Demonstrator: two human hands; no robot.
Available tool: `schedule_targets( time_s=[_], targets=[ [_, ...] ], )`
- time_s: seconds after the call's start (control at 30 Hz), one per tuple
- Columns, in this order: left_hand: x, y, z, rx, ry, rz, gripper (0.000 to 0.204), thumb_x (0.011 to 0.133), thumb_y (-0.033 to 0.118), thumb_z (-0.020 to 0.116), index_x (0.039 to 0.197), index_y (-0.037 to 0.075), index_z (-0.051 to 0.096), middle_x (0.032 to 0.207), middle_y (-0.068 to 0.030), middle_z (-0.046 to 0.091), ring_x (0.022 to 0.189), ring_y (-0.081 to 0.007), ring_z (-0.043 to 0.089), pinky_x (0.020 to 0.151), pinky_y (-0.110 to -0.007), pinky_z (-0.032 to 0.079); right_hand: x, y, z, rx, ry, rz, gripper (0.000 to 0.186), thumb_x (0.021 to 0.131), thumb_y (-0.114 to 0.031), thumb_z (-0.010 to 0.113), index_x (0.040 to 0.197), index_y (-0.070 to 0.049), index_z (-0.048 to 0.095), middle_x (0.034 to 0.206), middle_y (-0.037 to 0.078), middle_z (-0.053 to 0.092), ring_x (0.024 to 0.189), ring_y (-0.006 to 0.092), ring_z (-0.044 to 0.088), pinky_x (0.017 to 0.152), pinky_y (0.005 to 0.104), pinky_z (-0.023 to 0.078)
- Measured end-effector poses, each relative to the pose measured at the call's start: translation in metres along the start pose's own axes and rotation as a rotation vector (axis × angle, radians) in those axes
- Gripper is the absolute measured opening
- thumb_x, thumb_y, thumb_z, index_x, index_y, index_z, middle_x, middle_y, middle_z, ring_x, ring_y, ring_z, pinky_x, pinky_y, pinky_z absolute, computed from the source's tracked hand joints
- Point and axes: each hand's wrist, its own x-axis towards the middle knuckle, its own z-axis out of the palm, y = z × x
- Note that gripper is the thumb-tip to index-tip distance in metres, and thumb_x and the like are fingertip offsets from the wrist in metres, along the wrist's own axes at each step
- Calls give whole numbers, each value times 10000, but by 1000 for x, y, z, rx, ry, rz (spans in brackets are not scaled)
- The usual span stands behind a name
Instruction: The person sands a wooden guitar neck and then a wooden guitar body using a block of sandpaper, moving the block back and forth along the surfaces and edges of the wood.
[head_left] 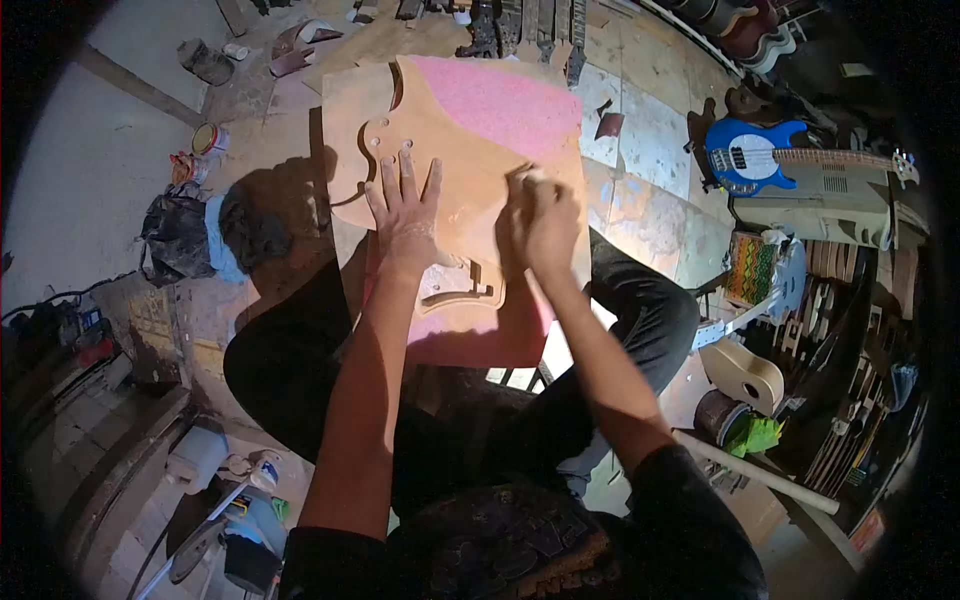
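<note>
An unpainted wooden guitar body (460,165) with cut-outs and small round holes lies on a pink-topped board (500,95) in front of me. My left hand (408,222) presses flat on it, fingers spread, near the holes. At the body's right side my right hand (548,225) is closed, with its fingers curled down by the edge. A small pale bit shows at its fingertips, but what it grips is too blurred to name. Near my left wrist is a routed cavity (470,285) in the wood.
Right of me are a blue bass guitar (745,157), an acoustic guitar body (742,375) and a dark bucket (720,415). Black plastic bags (178,235) and a paint tin (208,139) stand at the left. Several guitar necks (545,25) lie beyond the board.
</note>
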Motion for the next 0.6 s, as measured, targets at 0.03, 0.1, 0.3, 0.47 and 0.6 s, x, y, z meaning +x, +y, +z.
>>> schedule_targets(
  time_s=[0.03, 0.1, 0.3, 0.47, 0.6],
  targets=[
    [2, -4, 3, -8, 15, -1, 1683, 378, 410, 1072, 1742, 205, 107, 1777, -296, -7, 1629, -538, -22, 1239, -773, 96, -16, -13, 3, -6, -106, -71, 421, 892, -186, 735, 1301, -137, 648, 1366, 231, 583, 1194, 465, 577, 945, 625, 486],
    [2, -13, 18, -20, 41, 4, 1679, 377, 411, 1072, 1741, 206, 115, 1777, -293, 1, 1629, -539, -13, 1236, -776, 104, -62, -40, 0, -19, -314, -203, 480, 881, -189, 746, 1348, -146, 643, 1404, 251, 569, 1243, 479, 557, 990, 641, 470],
    [-1, 2, -1, -26, 46, 32, 1683, 366, 403, 1070, 1743, 207, 121, 1784, -276, -35, 1629, -539, -19, 1242, -763, 107, 9, 37, -4, 20, 28, -41, 317, 934, -234, 681, 1209, -78, 654, 1183, 279, 614, 1037, 475, 622, 839, 620, 494],
    [-4, -7, 12, 7, 129, 34, 1622, 390, 475, 1052, 1726, 169, 186, 1772, -287, 64, 1628, -517, 64, 1246, -735, 167, -68, -13, -12, 42, -263, -215, 360, 940, -245, 696, 1282, -134, 681, 1367, 280, 563, 1223, 443, 572, 968, 610, 482],
    [-7, -14, 9, -74, 111, 86, 1644, 373, 505, 1046, 1725, 142, 183, 1768, -310, 42, 1621, -529, 80, 1271, -679, 198, -15, 33, -17, 35, -200, -171, 335, 955, -265, 715, 1253, -116, 684, 1336, 258, 599, 1210, 469, 602, 954, 619, 509]
  ],
)
